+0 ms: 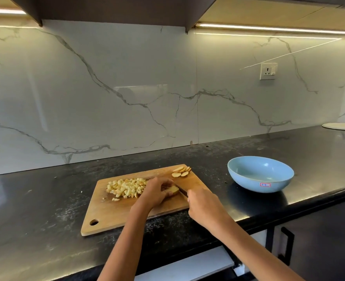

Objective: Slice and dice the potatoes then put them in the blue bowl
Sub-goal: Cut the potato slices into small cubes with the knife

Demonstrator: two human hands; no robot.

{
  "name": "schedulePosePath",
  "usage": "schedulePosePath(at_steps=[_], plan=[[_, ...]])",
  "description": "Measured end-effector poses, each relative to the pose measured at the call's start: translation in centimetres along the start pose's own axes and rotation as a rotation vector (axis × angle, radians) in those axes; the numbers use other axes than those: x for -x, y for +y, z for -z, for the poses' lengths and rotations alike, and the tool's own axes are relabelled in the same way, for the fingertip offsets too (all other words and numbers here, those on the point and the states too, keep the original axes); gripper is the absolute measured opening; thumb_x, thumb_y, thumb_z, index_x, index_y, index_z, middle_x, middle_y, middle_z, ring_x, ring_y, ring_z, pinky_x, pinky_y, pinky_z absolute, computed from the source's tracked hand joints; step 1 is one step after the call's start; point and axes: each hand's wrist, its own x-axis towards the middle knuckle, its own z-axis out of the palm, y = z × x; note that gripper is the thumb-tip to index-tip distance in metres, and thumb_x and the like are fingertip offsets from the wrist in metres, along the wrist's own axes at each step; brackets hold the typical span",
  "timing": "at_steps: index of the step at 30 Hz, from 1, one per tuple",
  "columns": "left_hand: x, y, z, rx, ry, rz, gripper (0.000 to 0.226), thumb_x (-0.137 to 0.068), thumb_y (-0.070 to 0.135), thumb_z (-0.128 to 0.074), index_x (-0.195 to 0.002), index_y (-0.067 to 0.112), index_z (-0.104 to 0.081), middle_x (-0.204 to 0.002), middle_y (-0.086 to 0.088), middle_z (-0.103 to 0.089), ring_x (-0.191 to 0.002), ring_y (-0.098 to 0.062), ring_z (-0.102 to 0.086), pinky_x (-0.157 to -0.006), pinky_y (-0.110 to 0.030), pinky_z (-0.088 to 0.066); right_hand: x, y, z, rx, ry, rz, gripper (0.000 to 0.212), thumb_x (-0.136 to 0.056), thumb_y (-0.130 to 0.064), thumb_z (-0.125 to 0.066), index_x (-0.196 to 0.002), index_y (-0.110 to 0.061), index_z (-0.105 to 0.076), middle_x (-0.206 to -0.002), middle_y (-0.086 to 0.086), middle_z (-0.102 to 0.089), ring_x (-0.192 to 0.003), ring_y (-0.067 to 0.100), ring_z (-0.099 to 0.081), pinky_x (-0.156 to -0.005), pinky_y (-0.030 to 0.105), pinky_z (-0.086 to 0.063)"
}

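**Potato piece held on the board, knife at its right end**

A black, speckled stone countertop [46, 199] runs left to right beneath a white marble-patterned backsplash [106, 88] with grey veins. Dark wall cabinets overhang the top of the view, with strip lighting glowing under them. A white wall socket [268, 71] sits on the backsplash at the right, and a flat white round object [341, 126] lies at the far right of the counter.

A rectangular wooden cutting board [106, 216] with a hanging hole at its near left corner lies on the counter, its long axis running from near left to far right. On its left-centre is a heap of pale yellow diced potato cubes [124, 187]. At the far right corner a few round potato slices [181, 171] overlap, one slightly over the edge.

The left hand [157, 191] curls its fingers over a remaining potato piece [172, 190] near the board's centre, hiding most of it. The right hand [205, 205] grips the handle of a knife [182, 192], whose dark blade meets the piece's right end and angles from near right to far left.

A light blue round ceramic bowl [260, 186] with a small red-edged sticker stands on the counter right of the board, apart from it, with no potato inside.
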Motion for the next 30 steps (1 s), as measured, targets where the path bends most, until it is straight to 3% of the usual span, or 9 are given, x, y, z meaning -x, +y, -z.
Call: schedulePosePath(at_steps=[7,10,15,19,21,24,26,30], plan=[[0.1,0.0,-0.3,-0.007,0.022,-0.021,0.046,-0.081,0.029,-0.07,-0.123,0.013,-0.058,-0.12,-0.002,-0.061,-0.106,-0.013,-0.055,-0.091,-0.021,-0.044,-0.6,1.0,0.7,-0.077,0.016,-0.078,0.018,-0.098,-0.023,-0.044,-0.1,-0.013,-0.06,-0.084,0.0,-0.055,-0.086,0.018,-0.063,-0.071,0.029,-0.048],[0.3,0.2,-0.5,-0.016,0.068,-0.04,0.046,-0.08,0.024,-0.071,-0.122,0.009,-0.058,-0.119,-0.004,-0.062,-0.107,-0.014,-0.057,-0.09,-0.018,-0.043,-0.6,0.9,0.8,-0.081,0.004,-0.08,0.019,-0.098,-0.023,-0.044,-0.1,-0.013,-0.06,-0.085,0.0,-0.058,-0.087,0.017,-0.064,-0.076,0.03,-0.052],[0.4,0.2,-0.5,-0.003,0.088,-0.048,0.043,-0.079,0.021,-0.072,-0.119,0.009,-0.06,-0.115,-0.005,-0.064,-0.103,-0.014,-0.058,-0.088,-0.019,-0.045,-0.6,0.4,0.6,-0.096,0.011,-0.057,0.018,-0.099,-0.023,-0.042,-0.097,-0.014,-0.058,-0.079,-0.005,-0.048,-0.077,0.012,-0.055,-0.067,0.025,-0.04],[0.5,0.1,-0.4,0.001,0.093,-0.05,0.042,-0.081,0.02,-0.071,-0.12,0.008,-0.059,-0.114,-0.005,-0.063,-0.103,-0.014,-0.057,-0.087,-0.019,-0.045,-0.7,0.0,0.9,-0.09,0.049,-0.07,0.014,-0.097,-0.02,-0.044,-0.087,-0.017,-0.052,-0.068,-0.009,-0.038,-0.08,0.015,-0.058,-0.065,0.026,-0.038],[0.4,0.1,-0.4,0.005,0.095,-0.052,0.04,-0.081,0.019,-0.071,-0.118,0.008,-0.06,-0.112,-0.005,-0.064,-0.102,-0.014,-0.058,-0.087,-0.018,-0.045,-0.7,-0.2,1.1,-0.089,0.044,-0.068,0.014,-0.097,-0.019,-0.044,-0.087,-0.015,-0.054,-0.071,-0.006,-0.044,-0.081,0.016,-0.059,-0.064,0.027,-0.039],[0.4,0.1,-0.4,0.025,0.093,-0.041,0.038,-0.079,0.016,-0.072,-0.114,0.007,-0.061,-0.109,-0.004,-0.064,-0.101,-0.014,-0.059,-0.088,-0.019,-0.046,-0.5,-0.7,1.1,-0.084,0.024,-0.06,0.016,-0.098,-0.018,-0.044,-0.101,-0.012,-0.059,-0.093,0.003,-0.059,-0.09,0.017,-0.061,-0.069,0.026,-0.045],[0.3,0.0,-0.5,0.039,0.099,-0.034,0.036,-0.078,0.015,-0.073,-0.111,0.008,-0.063,-0.108,-0.004,-0.065,-0.099,-0.012,-0.059,-0.085,-0.016,-0.046,-0.1,-1.0,0.9,-0.052,0.023,-0.05,0.018,-0.098,-0.016,-0.043,-0.107,-0.011,-0.058,-0.104,0.005,-0.061,-0.094,0.019,-0.061,-0.069,0.026,-0.042],[0.2,-0.1,-0.6,0.047,0.099,-0.021,0.034,-0.077,0.013,-0.075,-0.108,0.008,-0.064,-0.106,-0.005,-0.066,-0.092,-0.008,-0.057,-0.081,-0.013,-0.044,0.2,-1.7,0.5,0.057,0.018,-0.017,0.019,-0.094,-0.008,-0.046,-0.109,-0.009,-0.059,-0.107,0.007,-0.062,-0.096,0.021,-0.061,-0.066,0.026,-0.039]])
